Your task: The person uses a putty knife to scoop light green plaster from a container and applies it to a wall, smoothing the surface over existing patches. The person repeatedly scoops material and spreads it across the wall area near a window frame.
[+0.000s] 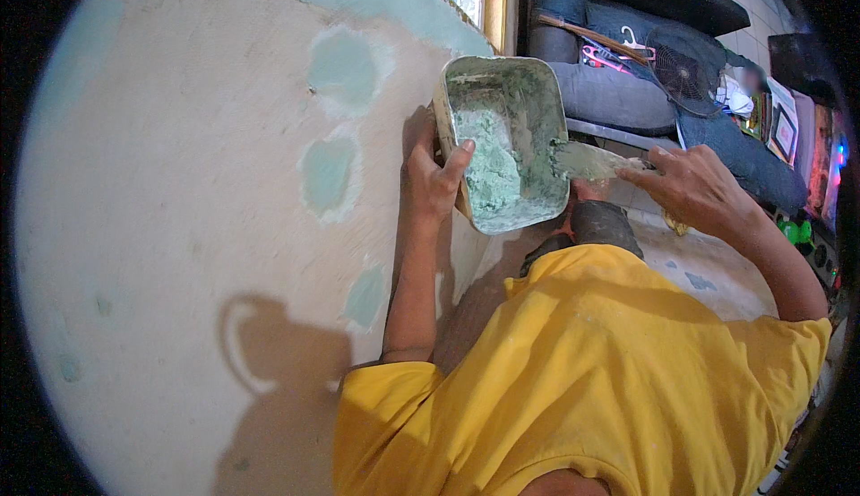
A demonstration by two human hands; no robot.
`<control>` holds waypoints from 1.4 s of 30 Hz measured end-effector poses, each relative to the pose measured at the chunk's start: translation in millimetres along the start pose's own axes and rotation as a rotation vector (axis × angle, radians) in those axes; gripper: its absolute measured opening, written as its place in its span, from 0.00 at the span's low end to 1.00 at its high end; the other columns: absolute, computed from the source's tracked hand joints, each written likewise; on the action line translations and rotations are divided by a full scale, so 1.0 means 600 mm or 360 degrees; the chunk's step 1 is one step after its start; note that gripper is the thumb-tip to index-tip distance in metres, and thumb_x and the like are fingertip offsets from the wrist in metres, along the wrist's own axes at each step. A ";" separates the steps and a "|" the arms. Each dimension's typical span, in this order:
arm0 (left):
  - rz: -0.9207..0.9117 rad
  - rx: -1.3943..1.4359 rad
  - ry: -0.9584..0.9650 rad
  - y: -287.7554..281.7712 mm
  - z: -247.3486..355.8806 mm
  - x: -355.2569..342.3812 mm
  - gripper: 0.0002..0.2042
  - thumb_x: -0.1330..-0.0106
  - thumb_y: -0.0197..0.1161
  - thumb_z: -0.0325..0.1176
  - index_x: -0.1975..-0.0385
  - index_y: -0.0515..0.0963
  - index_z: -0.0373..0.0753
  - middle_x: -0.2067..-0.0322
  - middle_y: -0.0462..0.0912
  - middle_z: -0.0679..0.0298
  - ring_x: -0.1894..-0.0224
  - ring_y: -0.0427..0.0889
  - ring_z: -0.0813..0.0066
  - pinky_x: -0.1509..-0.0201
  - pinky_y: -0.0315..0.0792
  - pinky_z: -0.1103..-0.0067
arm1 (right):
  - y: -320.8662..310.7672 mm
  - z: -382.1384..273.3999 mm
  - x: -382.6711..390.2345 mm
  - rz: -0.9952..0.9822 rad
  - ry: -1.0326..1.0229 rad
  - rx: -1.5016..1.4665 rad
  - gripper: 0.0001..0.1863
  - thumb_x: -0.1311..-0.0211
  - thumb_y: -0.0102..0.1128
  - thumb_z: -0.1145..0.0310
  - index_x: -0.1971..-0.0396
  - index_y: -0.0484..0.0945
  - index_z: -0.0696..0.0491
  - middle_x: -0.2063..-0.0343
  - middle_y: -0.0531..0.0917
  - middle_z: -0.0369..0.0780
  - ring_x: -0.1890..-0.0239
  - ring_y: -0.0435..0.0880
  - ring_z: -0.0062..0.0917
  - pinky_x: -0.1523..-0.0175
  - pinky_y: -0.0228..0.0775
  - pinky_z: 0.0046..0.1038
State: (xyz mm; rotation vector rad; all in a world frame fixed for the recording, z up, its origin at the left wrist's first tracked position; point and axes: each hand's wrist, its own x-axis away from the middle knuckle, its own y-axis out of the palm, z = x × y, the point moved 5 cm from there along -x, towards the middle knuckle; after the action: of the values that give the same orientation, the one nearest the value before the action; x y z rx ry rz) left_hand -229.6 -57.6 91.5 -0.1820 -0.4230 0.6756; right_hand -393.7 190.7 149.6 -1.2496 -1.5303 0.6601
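Showing in head view: blue-grey cushioned sofa (609,97) and round black fan (681,77) beyond; rough beige wall (206,155) with mint-green patches (329,173) at left. Left hand (434,184) grips putty-smeared rounded-rectangular tub (540,93), partly blocking sofa; lumpy mint-green putty (488,164) inside. Right hand (697,189): fingers closed round putty-caked flat scraper (593,163), blade at tub's right rim.

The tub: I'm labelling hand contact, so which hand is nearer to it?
Left. The left hand grips the tub at its left side, thumb over the edge; the right hand is apart from it, to the right, holding a scraper.
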 end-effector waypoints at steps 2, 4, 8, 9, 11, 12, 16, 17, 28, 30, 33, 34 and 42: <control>-0.0080 -0.0033 0.0062 0.000 -0.001 -0.009 0.33 0.52 0.63 0.51 0.51 0.70 0.32 0.59 0.77 0.53 0.55 0.75 0.65 0.48 0.66 0.73 | -0.021 -0.009 0.000 0.0009 0.0002 0.0025 0.22 0.50 0.56 0.72 0.51 0.76 0.42 0.74 0.76 0.39 0.74 0.79 0.30 0.72 0.69 0.31; -0.0132 -0.0109 0.0074 0.000 0.001 -0.014 0.34 0.53 0.63 0.52 0.50 0.70 0.33 0.59 0.77 0.52 0.56 0.75 0.63 0.49 0.67 0.72 | -0.045 -0.019 0.004 -0.0054 -0.0017 0.0022 0.21 0.49 0.56 0.72 0.52 0.76 0.43 0.76 0.76 0.39 0.75 0.79 0.30 0.73 0.68 0.31; -0.0080 -0.0348 0.0059 -0.001 0.009 -0.006 0.36 0.55 0.63 0.54 0.48 0.69 0.36 0.59 0.77 0.50 0.57 0.77 0.58 0.51 0.69 0.70 | -0.071 -0.026 0.003 -0.0116 0.0042 -0.0176 0.21 0.49 0.56 0.73 0.51 0.75 0.46 0.79 0.76 0.40 0.78 0.77 0.32 0.75 0.65 0.33; -0.0039 -0.0408 0.0069 -0.004 0.010 0.000 0.36 0.55 0.63 0.55 0.48 0.69 0.36 0.59 0.77 0.50 0.58 0.77 0.57 0.52 0.70 0.69 | -0.071 -0.030 -0.007 -0.0063 0.0021 -0.0235 0.20 0.47 0.54 0.72 0.51 0.74 0.47 0.80 0.76 0.41 0.78 0.78 0.34 0.75 0.66 0.34; -0.0078 -0.0541 0.0121 0.000 0.016 -0.004 0.37 0.56 0.63 0.56 0.47 0.69 0.37 0.60 0.77 0.49 0.57 0.77 0.56 0.53 0.70 0.68 | -0.064 -0.030 -0.043 0.0044 0.0023 -0.0348 0.18 0.45 0.51 0.69 0.52 0.73 0.48 0.82 0.78 0.44 0.79 0.79 0.39 0.76 0.69 0.38; -0.0094 -0.0609 0.0149 0.001 0.020 -0.005 0.38 0.56 0.63 0.56 0.47 0.68 0.38 0.60 0.78 0.49 0.57 0.78 0.55 0.53 0.71 0.68 | -0.057 -0.026 -0.061 0.0102 0.0076 -0.0289 0.18 0.45 0.51 0.70 0.52 0.72 0.49 0.82 0.78 0.44 0.79 0.79 0.39 0.76 0.68 0.38; -0.0152 -0.0685 0.0043 0.007 0.039 0.013 0.35 0.52 0.63 0.52 0.46 0.65 0.35 0.55 0.75 0.51 0.51 0.74 0.59 0.46 0.65 0.70 | -0.020 0.000 -0.110 0.0423 0.0143 -0.0152 0.19 0.45 0.50 0.71 0.51 0.71 0.53 0.84 0.77 0.45 0.80 0.79 0.41 0.78 0.68 0.38; -0.0146 -0.0678 0.0007 0.008 0.044 0.017 0.36 0.52 0.63 0.52 0.46 0.66 0.36 0.55 0.75 0.51 0.51 0.75 0.59 0.46 0.66 0.70 | -0.014 0.003 -0.114 0.0519 0.0120 -0.0137 0.19 0.45 0.50 0.71 0.51 0.71 0.54 0.84 0.77 0.45 0.81 0.79 0.41 0.79 0.68 0.38; 0.0161 -0.0441 0.0241 0.009 0.019 0.040 0.35 0.58 0.66 0.44 0.49 0.67 0.32 0.61 0.77 0.54 0.59 0.77 0.67 0.56 0.72 0.75 | 0.031 -0.045 -0.144 0.0289 0.0183 -0.0383 0.20 0.53 0.57 0.72 0.57 0.71 0.60 0.81 0.79 0.49 0.75 0.82 0.42 0.74 0.74 0.39; 0.0257 -0.0355 0.0326 0.012 0.020 0.044 0.32 0.58 0.66 0.42 0.52 0.69 0.31 0.62 0.76 0.56 0.60 0.77 0.68 0.56 0.72 0.76 | 0.043 -0.047 -0.136 0.0278 0.0210 -0.0405 0.19 0.54 0.56 0.74 0.57 0.71 0.59 0.81 0.79 0.49 0.75 0.82 0.42 0.74 0.73 0.39; 0.0213 -0.0417 0.0320 0.012 0.040 0.044 0.32 0.58 0.66 0.43 0.53 0.69 0.31 0.62 0.76 0.56 0.60 0.76 0.68 0.56 0.72 0.76 | 0.035 -0.054 -0.124 0.0035 0.0190 -0.0385 0.20 0.53 0.56 0.74 0.56 0.71 0.58 0.82 0.78 0.48 0.76 0.82 0.42 0.74 0.73 0.39; 0.0229 -0.0475 0.0318 0.011 0.043 0.043 0.32 0.58 0.66 0.43 0.53 0.69 0.31 0.63 0.76 0.56 0.60 0.76 0.68 0.56 0.72 0.76 | 0.031 -0.057 -0.119 0.0115 0.0180 -0.0348 0.20 0.53 0.56 0.74 0.56 0.71 0.58 0.83 0.78 0.48 0.77 0.82 0.41 0.74 0.73 0.39; 0.0098 -0.0088 0.0362 0.009 0.019 0.023 0.32 0.58 0.66 0.45 0.52 0.69 0.32 0.62 0.75 0.57 0.60 0.75 0.69 0.56 0.71 0.77 | 0.007 -0.025 -0.166 0.0345 0.0360 -0.0320 0.20 0.50 0.55 0.73 0.54 0.70 0.57 0.82 0.79 0.48 0.78 0.82 0.40 0.75 0.74 0.38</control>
State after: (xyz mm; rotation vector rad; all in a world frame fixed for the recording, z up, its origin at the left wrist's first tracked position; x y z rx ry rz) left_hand -228.1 -44.4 104.6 -0.3218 -0.2183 0.6956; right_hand -382.8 96.4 115.8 -1.6018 -1.3088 0.4902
